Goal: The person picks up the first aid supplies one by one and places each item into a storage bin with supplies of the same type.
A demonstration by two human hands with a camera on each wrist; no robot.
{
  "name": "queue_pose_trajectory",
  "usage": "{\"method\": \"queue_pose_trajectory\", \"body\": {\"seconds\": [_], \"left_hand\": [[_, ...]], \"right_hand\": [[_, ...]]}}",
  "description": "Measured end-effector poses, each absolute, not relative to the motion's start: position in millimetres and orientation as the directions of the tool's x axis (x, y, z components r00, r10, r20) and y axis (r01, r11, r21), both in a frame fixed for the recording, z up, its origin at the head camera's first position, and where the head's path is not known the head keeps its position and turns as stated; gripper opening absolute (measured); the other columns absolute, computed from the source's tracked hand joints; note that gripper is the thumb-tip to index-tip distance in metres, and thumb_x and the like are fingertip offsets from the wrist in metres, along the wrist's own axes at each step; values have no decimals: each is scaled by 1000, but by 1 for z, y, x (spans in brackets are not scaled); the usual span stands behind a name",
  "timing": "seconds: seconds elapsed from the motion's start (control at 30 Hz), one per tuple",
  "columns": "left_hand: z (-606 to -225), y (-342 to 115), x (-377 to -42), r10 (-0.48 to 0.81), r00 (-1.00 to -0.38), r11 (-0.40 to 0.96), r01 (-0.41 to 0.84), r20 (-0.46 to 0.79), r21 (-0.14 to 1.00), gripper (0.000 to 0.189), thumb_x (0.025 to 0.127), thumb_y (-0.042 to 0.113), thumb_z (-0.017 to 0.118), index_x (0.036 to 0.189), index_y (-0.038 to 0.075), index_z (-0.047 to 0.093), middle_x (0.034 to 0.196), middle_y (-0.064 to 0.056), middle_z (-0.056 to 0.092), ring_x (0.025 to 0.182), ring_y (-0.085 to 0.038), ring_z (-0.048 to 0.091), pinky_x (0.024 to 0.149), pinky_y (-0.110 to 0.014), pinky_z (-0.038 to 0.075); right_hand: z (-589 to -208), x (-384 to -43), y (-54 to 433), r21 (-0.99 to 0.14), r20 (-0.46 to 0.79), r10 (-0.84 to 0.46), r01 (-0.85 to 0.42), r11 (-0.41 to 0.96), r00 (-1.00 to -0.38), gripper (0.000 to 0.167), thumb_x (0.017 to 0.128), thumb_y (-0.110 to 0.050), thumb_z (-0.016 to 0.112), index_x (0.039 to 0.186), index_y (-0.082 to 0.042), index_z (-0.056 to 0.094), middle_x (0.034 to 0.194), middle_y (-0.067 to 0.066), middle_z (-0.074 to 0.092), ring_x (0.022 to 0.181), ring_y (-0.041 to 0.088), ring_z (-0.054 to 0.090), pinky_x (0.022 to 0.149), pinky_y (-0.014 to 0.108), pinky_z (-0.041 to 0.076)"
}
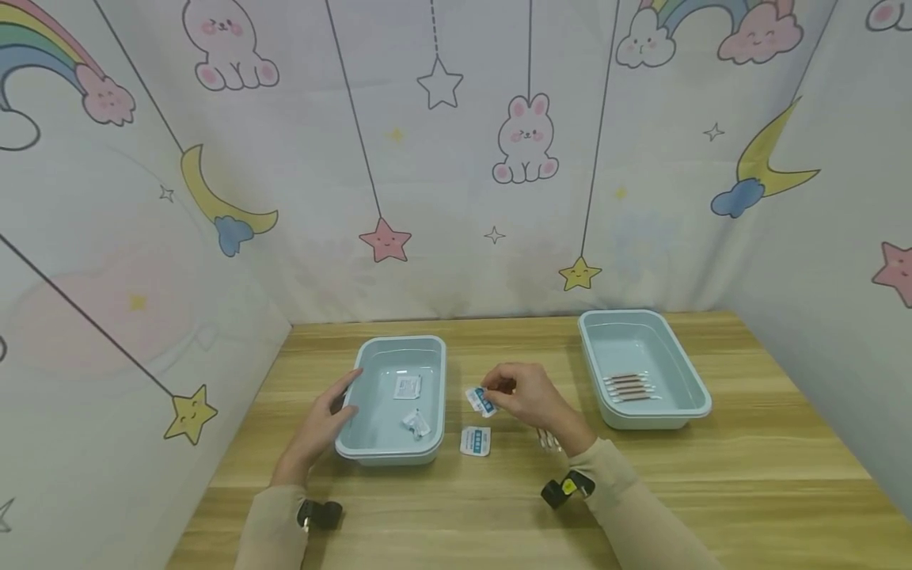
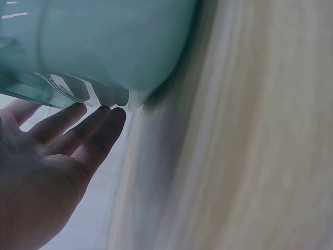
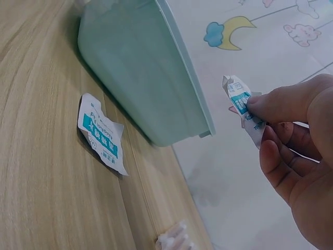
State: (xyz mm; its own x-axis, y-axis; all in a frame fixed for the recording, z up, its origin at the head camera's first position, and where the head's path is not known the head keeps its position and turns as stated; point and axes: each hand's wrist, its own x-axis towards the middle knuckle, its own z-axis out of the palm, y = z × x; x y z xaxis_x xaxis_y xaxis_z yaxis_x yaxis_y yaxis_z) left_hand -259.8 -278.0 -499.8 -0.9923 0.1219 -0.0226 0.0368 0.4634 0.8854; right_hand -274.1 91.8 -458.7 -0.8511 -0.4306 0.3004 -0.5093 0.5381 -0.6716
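My right hand [image 1: 530,393] pinches a white and blue alcohol pad packet [image 1: 480,401] between thumb and fingers, held up off the table in the right wrist view [image 3: 242,107]. A second alcohol pad packet [image 1: 475,441] lies flat below it on the table, its edges curled in the right wrist view. On the left, my left hand [image 1: 322,427] rests its fingertips against the outer side of a pale blue plastic bin [image 1: 442,396]; its fingers look extended in the left wrist view. Inside that bin lie a flat white packet [image 1: 408,386] and a crumpled one [image 1: 416,424].
Another pale blue bin [image 1: 691,388] stands at the right with several brown-stemmed cotton swabs [image 1: 630,388] in it. White-tipped swabs [image 1: 547,440] lie on the wooden table [image 1: 470,522], partly behind my right wrist. A printed curtain [image 1: 456,190] borders the table's back and sides.
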Motion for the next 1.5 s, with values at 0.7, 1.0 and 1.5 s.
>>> {"method": "queue_pose_trajectory", "body": {"seconds": [0.7,1.0,1.5], "left_hand": [[-465,-264,-242,121,-992,480,26,-37,877,61,94,3,48,152,9,32,160,-21,20,146,-44,20,116,-56,24],[-464,-263,-240,119,-992,486,28,-35,874,61,94,3,48,152,9,32,160,-21,20,146,-45,20,116,-56,24],[-498,-278,-259,113,-993,470,39,-16,882,62,94,6,50,152,19,34,161,-16,21,148,-41,19,117,-55,23]], "right_hand": [[-452,-276,87,-672,318,-434,-524,524,-843,9,86,-14,73,93,-18,72,85,-8,69,74,6,61,69,21,54],[-448,-275,85,-689,323,-443,-529,495,-836,9,86,-13,73,94,-17,72,84,-7,69,73,7,59,67,22,53],[-447,-278,81,-679,350,-446,-551,484,-823,8,85,-15,74,93,-17,72,86,-7,70,74,4,61,68,22,54]]}}
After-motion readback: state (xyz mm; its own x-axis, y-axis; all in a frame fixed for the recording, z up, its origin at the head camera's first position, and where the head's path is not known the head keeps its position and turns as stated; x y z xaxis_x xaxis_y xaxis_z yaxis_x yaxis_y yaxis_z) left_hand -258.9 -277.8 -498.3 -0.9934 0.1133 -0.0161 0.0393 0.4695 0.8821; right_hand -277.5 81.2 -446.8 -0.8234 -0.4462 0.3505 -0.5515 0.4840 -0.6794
